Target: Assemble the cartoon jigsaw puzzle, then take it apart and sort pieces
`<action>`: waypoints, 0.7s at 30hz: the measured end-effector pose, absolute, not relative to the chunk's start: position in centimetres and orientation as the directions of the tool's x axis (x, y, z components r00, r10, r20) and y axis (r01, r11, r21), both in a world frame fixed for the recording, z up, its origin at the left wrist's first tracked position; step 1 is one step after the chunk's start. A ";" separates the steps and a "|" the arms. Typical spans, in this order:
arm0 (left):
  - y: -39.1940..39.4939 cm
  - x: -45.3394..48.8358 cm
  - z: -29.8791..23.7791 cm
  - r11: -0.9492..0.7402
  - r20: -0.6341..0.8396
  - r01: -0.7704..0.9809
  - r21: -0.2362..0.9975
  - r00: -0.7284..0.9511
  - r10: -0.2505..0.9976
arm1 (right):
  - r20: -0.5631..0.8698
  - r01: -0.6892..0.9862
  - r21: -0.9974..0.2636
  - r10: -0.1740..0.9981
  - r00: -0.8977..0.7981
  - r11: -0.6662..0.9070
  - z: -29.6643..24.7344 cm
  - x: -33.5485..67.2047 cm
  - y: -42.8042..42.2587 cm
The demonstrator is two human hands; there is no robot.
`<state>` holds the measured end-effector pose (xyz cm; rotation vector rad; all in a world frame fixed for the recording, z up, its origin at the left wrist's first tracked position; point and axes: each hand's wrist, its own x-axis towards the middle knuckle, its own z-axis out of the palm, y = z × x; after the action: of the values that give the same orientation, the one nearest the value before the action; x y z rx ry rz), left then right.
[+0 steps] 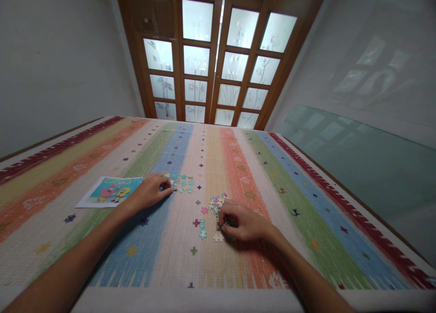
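My left hand (155,190) rests beside a loose patch of teal and pale jigsaw puzzle pieces (184,183). Its thumb and fingers are curled together at the patch's near left side, and whatever lies between the tips is hidden. At a pile of multicoloured puzzle pieces (215,203), my right hand (242,220) is closed in a pinch, apparently on a small puzzle piece mostly covered by the fingers. Left of that hand lie a teal piece (203,234), a pink piece (204,210) and a cream piece (218,237).
A printed picture sheet (114,191) with cartoon figures lies left of my left hand, partly behind the wrist. Under everything spreads a striped, patterned cloth (180,258). Wood-framed glass doors (211,58) stand beyond the far edge, with a greenish glass panel (357,154) at right.
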<state>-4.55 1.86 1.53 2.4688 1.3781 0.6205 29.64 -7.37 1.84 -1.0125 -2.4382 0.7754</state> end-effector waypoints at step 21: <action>-5.1 3.0 1.2 -0.756 0.351 0.268 0.597 0.760 0.547 | 0.061 0.366 -0.872 0.814 -0.578 0.325 1.1 28.8 -7.1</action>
<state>3.05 -5.11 1.17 2.4294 0.6114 0.7079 28.81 -7.08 1.15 -1.0365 -2.0976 1.1891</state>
